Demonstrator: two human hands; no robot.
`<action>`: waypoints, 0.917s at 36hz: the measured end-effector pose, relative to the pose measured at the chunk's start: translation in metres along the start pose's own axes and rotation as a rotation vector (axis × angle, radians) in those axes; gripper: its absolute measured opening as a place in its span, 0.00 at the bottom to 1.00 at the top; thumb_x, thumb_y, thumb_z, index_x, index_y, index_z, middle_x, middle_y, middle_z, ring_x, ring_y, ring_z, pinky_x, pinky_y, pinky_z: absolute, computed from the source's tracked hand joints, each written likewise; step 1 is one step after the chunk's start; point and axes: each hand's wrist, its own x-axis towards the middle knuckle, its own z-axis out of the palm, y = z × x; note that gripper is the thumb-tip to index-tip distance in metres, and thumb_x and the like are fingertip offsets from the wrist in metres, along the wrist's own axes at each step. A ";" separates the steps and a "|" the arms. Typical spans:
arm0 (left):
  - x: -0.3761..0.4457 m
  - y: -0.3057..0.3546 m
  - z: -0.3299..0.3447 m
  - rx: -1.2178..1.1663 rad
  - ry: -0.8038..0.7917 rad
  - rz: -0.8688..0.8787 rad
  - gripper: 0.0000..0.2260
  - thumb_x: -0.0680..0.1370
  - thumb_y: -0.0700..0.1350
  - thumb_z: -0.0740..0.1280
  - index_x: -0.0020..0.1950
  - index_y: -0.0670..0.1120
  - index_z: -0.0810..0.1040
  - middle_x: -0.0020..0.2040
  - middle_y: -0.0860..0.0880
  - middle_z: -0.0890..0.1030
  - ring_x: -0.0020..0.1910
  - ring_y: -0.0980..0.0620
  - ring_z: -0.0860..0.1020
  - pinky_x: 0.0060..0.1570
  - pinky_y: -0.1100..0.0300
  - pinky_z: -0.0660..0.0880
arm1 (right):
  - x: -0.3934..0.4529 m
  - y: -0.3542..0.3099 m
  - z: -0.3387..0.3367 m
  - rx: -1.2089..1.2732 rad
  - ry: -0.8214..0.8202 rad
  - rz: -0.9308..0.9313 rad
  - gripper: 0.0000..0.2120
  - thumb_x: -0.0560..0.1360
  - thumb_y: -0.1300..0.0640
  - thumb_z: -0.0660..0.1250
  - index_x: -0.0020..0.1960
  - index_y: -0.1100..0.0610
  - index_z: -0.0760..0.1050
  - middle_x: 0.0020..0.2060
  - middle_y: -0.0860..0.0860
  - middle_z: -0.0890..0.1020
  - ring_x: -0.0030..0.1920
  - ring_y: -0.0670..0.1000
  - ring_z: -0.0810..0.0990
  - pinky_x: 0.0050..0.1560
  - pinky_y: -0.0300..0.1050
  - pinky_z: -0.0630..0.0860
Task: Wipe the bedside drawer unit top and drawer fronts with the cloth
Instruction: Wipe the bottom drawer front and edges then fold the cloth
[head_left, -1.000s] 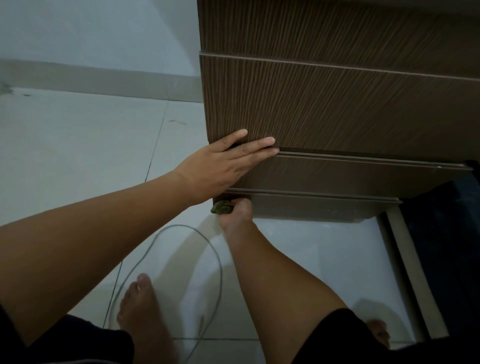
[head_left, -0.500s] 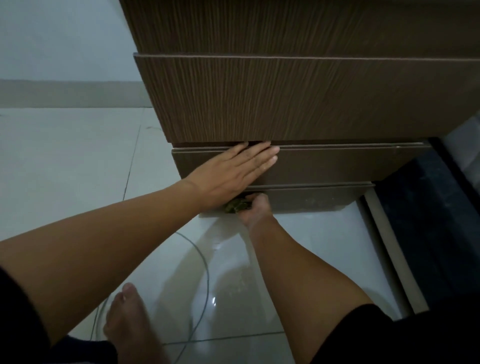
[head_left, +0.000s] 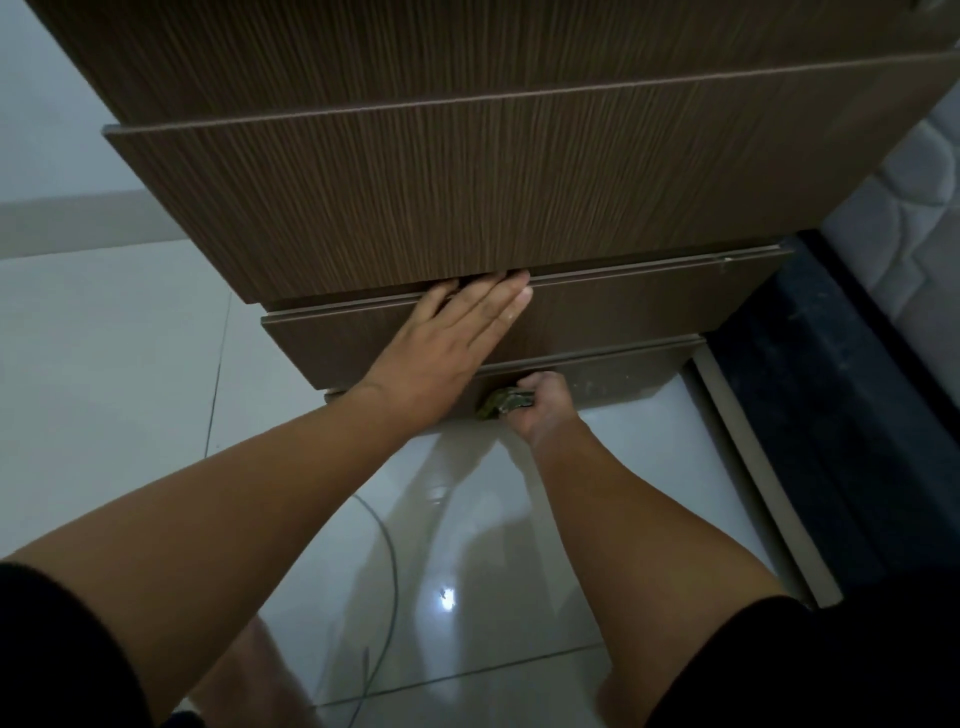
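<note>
The dark wood-grain drawer unit (head_left: 467, 197) fills the upper part of the head view, its drawer fronts stepped one above another. My left hand (head_left: 447, 343) lies flat, fingers together, on the lower drawer front (head_left: 623, 317), fingertips at its top edge. Below it, my right hand (head_left: 540, 405) is closed on a small greenish cloth (head_left: 498, 402) and presses it against the bottom plinth strip (head_left: 623, 374) near the floor. Most of the cloth is hidden in the fist.
A pale glossy tiled floor (head_left: 130, 364) spreads below and to the left. A thin grey cable (head_left: 389, 571) curves across it between my arms. A dark bed base (head_left: 831, 389) and quilted mattress (head_left: 904, 218) stand at the right.
My right hand and the cloth have slid rightward along the plinth. The left hand has shifted from the drawer gap onto the lower front. The view has swung left and closer.
</note>
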 end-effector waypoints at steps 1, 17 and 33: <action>0.001 0.001 0.000 -0.003 0.000 -0.012 0.34 0.72 0.36 0.57 0.77 0.41 0.49 0.77 0.46 0.56 0.74 0.47 0.61 0.67 0.51 0.63 | 0.001 -0.003 -0.003 -0.009 0.011 -0.002 0.15 0.69 0.69 0.55 0.54 0.63 0.69 0.52 0.58 0.73 0.53 0.59 0.74 0.65 0.54 0.70; 0.013 0.018 -0.009 -0.016 0.000 -0.069 0.30 0.72 0.36 0.46 0.75 0.40 0.56 0.76 0.44 0.61 0.73 0.45 0.63 0.68 0.47 0.64 | 0.004 -0.039 -0.027 -0.059 0.025 -0.016 0.11 0.72 0.68 0.56 0.53 0.62 0.68 0.46 0.58 0.72 0.41 0.57 0.74 0.58 0.51 0.73; 0.042 0.035 -0.010 -0.040 0.011 0.000 0.30 0.71 0.35 0.45 0.75 0.39 0.60 0.75 0.43 0.64 0.71 0.45 0.66 0.67 0.50 0.66 | -0.002 -0.060 -0.037 -0.008 0.037 -0.025 0.17 0.72 0.68 0.55 0.60 0.62 0.69 0.53 0.59 0.73 0.45 0.57 0.75 0.57 0.51 0.73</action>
